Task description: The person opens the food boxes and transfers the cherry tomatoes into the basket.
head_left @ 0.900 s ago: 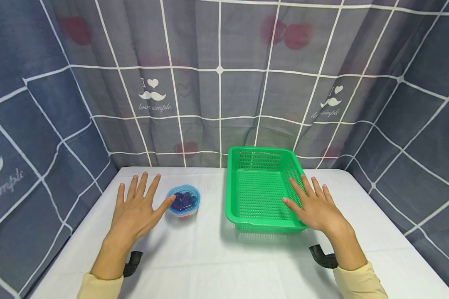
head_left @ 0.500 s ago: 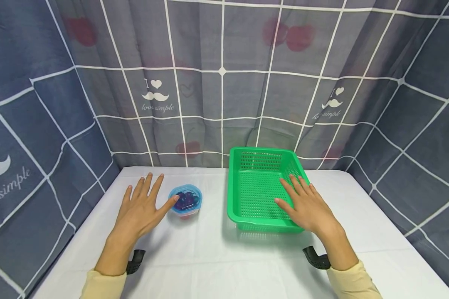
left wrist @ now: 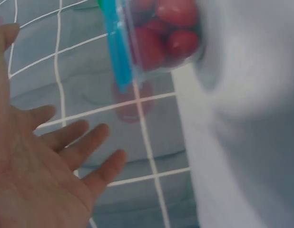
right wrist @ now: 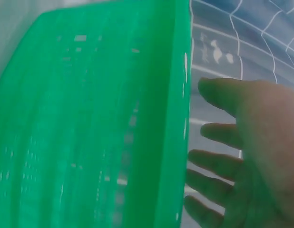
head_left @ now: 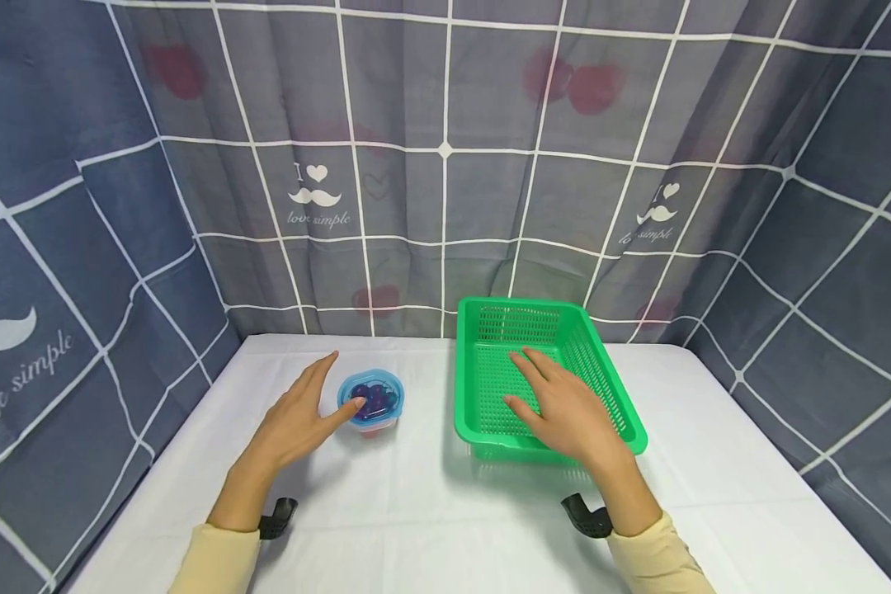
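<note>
A small clear plastic tub (head_left: 390,412) with a light blue lid stands on the left half of the table. The left wrist view shows small red fruits, like cherry tomatoes (left wrist: 149,50), through its side. My left hand (head_left: 289,427) hovers just left of the tub, fingers extended, its thumb overlapping the lid's edge in the head view. A green perforated plastic basket (head_left: 461,371) stands right of centre. Over its front right part is my right hand (head_left: 570,414), fingers loosely extended and holding nothing. In the right wrist view its fingers stand above the basket's rim (right wrist: 178,128).
The table (head_left: 416,520) wears a white cloth. Grey-blue checked curtains (head_left: 408,190) enclose it at the back and both sides, close behind the basket. A black curved mount (head_left: 278,518) sits at the left wrist, and a similar mount (head_left: 588,518) at the right.
My right hand has moved left, from the basket's right rim to over its interior. My left hand has shifted slightly right and turned, its fingers drawing closer together. The head view has tilted slightly.
</note>
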Demonstrator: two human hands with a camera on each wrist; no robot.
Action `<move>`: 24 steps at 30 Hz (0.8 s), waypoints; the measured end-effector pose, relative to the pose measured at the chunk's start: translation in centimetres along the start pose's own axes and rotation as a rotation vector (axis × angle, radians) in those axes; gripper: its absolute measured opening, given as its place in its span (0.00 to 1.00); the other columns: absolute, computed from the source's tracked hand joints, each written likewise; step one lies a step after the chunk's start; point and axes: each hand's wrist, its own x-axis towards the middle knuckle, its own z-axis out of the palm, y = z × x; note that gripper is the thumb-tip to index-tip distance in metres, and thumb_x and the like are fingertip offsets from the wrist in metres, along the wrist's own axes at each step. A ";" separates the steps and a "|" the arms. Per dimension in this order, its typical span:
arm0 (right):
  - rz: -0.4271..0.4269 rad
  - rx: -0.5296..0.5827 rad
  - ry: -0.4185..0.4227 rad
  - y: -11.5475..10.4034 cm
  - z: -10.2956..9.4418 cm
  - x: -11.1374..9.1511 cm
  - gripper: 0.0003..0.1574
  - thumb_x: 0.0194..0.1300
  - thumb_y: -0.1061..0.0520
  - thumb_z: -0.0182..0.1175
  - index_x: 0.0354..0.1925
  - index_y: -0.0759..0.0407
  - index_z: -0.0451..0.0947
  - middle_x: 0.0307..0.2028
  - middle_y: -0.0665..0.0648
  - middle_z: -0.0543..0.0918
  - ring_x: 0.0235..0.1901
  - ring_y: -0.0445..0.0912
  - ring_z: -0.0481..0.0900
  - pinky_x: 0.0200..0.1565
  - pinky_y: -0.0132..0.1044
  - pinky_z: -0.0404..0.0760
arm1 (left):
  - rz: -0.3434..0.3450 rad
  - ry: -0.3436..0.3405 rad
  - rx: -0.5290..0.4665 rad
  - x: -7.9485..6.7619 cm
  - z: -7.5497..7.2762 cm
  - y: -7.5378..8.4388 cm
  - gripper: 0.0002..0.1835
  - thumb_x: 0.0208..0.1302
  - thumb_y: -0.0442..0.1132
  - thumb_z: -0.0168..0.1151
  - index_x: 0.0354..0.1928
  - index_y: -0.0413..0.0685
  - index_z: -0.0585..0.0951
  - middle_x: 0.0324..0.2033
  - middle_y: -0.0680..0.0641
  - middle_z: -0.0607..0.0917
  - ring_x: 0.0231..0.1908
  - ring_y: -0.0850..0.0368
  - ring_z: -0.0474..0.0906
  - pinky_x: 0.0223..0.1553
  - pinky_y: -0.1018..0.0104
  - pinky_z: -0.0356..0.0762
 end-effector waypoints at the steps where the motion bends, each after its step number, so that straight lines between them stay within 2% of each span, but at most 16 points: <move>1: -0.007 0.008 0.009 -0.4 0.2 0.3 0.43 0.75 0.37 0.59 0.79 0.51 0.61 0.76 0.61 0.66 0.73 0.60 0.68 0.69 0.60 0.71 | -0.005 0.003 -0.015 0.1 0.3 -0.1 0.54 0.66 0.74 0.56 0.83 0.56 0.49 0.79 0.39 0.57 0.74 0.31 0.60 0.66 0.26 0.62; 6: -0.052 0.053 0.030 -2.9 1.3 1.9 0.41 0.75 0.38 0.59 0.78 0.49 0.63 0.75 0.57 0.68 0.71 0.57 0.72 0.67 0.58 0.74 | -0.010 0.006 -0.089 0.3 1.8 -0.6 0.58 0.60 0.76 0.61 0.83 0.62 0.46 0.80 0.42 0.54 0.74 0.32 0.61 0.64 0.26 0.65; 11: -0.124 0.071 0.036 -5.6 2.5 3.3 0.40 0.74 0.40 0.62 0.76 0.51 0.66 0.74 0.56 0.71 0.70 0.54 0.74 0.64 0.54 0.78 | -0.008 0.004 -0.133 0.5 3.1 -1.0 0.64 0.53 0.75 0.69 0.83 0.64 0.44 0.81 0.43 0.53 0.75 0.35 0.61 0.63 0.25 0.66; 15: -0.186 0.080 0.049 -7.5 3.6 4.2 0.40 0.71 0.41 0.65 0.74 0.53 0.69 0.71 0.57 0.74 0.67 0.53 0.77 0.60 0.51 0.81 | 0.004 0.012 -0.161 0.7 4.1 -1.4 0.67 0.49 0.71 0.75 0.83 0.63 0.44 0.80 0.43 0.53 0.75 0.37 0.62 0.65 0.27 0.66; 18: -0.214 0.082 0.042 -8.7 4.4 4.7 0.39 0.70 0.41 0.67 0.73 0.53 0.70 0.70 0.56 0.76 0.66 0.52 0.78 0.58 0.49 0.83 | 0.023 0.014 -0.194 0.7 4.6 -1.5 0.68 0.49 0.66 0.79 0.83 0.61 0.45 0.80 0.41 0.54 0.75 0.35 0.62 0.65 0.27 0.66; 24: -0.240 0.086 -0.015 -10.7 5.7 5.4 0.40 0.70 0.45 0.68 0.73 0.55 0.69 0.70 0.57 0.76 0.66 0.51 0.79 0.59 0.45 0.83 | 0.047 -0.002 -0.286 0.8 5.3 -1.8 0.71 0.48 0.62 0.81 0.83 0.56 0.42 0.78 0.35 0.55 0.75 0.30 0.57 0.67 0.24 0.61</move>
